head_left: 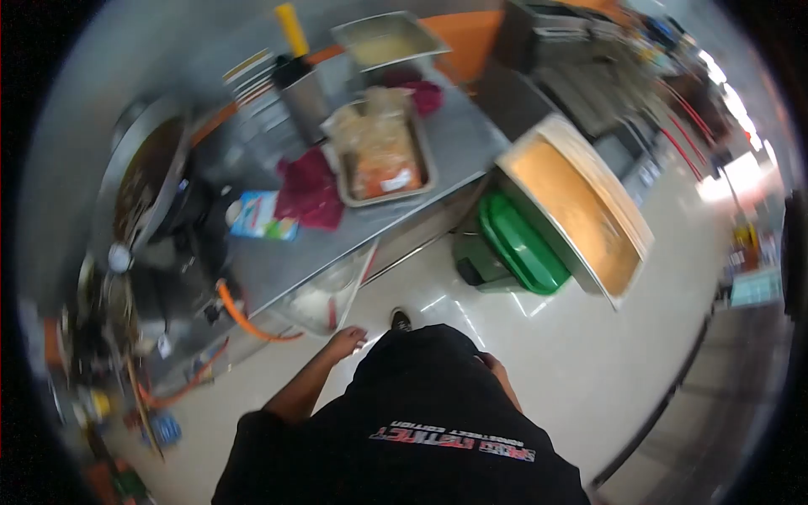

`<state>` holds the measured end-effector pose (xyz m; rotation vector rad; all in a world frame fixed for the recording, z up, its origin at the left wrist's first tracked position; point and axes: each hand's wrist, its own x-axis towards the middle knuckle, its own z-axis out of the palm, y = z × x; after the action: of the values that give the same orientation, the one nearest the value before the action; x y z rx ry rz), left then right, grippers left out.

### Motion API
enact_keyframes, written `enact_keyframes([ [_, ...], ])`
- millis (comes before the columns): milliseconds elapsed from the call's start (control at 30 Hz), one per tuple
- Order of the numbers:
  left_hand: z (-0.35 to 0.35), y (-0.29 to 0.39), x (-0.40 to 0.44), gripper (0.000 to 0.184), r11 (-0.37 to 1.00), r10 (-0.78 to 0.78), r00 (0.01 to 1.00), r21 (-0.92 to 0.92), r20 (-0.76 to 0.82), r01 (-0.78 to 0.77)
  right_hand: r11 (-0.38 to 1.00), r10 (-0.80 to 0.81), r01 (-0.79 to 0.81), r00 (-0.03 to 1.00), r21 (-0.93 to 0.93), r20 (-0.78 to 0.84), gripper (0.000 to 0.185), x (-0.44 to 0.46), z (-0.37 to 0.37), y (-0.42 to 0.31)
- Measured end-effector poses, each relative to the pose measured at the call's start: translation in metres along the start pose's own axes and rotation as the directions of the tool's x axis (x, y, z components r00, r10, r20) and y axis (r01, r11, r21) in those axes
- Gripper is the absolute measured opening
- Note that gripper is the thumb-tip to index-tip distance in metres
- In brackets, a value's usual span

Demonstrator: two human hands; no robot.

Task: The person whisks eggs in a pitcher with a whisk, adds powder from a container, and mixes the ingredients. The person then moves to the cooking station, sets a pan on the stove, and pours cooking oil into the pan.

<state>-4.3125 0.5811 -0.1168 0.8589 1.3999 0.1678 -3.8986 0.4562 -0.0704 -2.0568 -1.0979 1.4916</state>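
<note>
My left hand [345,343] hangs beside my dark shirt, below the front edge of the steel table [370,223]. Its fingers are loosely curled and apart, with nothing seen in them. A tub with white contents [313,305] under the table is nearest to it. My right hand [495,367] is at the other side of my body, partly hidden by the shirt; its fingers are not visible. On the table are a metal tray holding a plastic bag of orange food [385,167], a dark red cloth [310,189] and a blue-and-white packet [263,216].
A green-lidded bin [522,244] stands on the floor beside the table. Above it is a long metal container with orange contents [576,206]. A large pot [143,181] is at the left, with an orange hose [244,320] below. Another metal pan [387,46] sits at the back.
</note>
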Motion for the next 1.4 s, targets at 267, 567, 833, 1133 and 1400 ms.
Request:
enact_keyframes([
  [267,0.102,-0.055,-0.039,0.039,0.996,0.028,0.965,-0.079,-0.261,-0.05,0.906,-0.208,0.295,0.935,-0.303,0.288,0.044,0.086,-0.079,-0.045],
  [567,0.32,-0.18,-0.165,0.05,0.557,-0.385,0.9,-0.829,-0.207,0.047,0.447,-0.314,0.751,0.64,-0.485,0.701,0.036,0.176,-0.088,-0.163],
  [833,0.39,-0.228,-0.215,0.054,0.658,-0.54,0.758,-0.745,-0.365,0.109,0.232,-0.677,0.973,0.162,0.0,0.718,0.03,0.144,0.092,-0.367],
  [1133,0.328,-0.299,-0.21,0.059,0.716,-0.501,0.733,-0.696,-0.46,0.052,-0.194,-0.712,0.941,0.059,-0.276,0.7,0.042,0.189,0.31,-0.512],
  [1400,0.256,-0.356,-0.222,0.063,0.775,-0.47,0.725,-0.628,-0.503,0.068,-0.358,-0.566,0.741,0.312,-0.569,0.763,0.056,0.191,0.371,-0.535],
])
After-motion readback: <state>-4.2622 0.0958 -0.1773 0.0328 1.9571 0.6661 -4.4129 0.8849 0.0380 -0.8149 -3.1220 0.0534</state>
